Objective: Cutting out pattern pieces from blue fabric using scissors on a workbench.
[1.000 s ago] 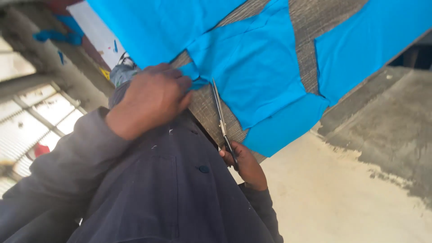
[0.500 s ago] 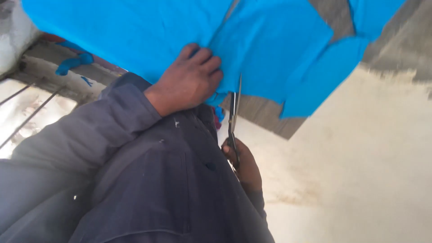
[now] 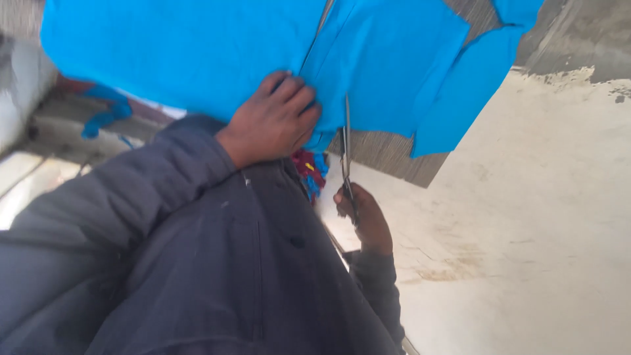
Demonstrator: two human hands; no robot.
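My left hand [image 3: 273,118] presses flat on a sheet of bright blue fabric [image 3: 190,49] spread over a grey worktable [image 3: 388,154]. Just right of that hand, my right hand [image 3: 365,217] grips a pair of metal scissors [image 3: 346,148] below the table edge. The blades point up into the fabric's edge, between the left sheet and a separate blue piece [image 3: 401,66]. My dark jacket fills the lower left and hides my right forearm.
Another blue fabric panel [image 3: 463,92] hangs over the table's near edge at the right. Small red, yellow and blue scraps [image 3: 309,171] sit near my chest. A pale concrete floor [image 3: 526,230] spreads to the right. Blue offcuts [image 3: 105,115] lie at the left.
The view has swung, so the fabric now sits higher and more to the left. My left hand stays pressed on the cloth. The scissors have stayed at the fabric's edge.
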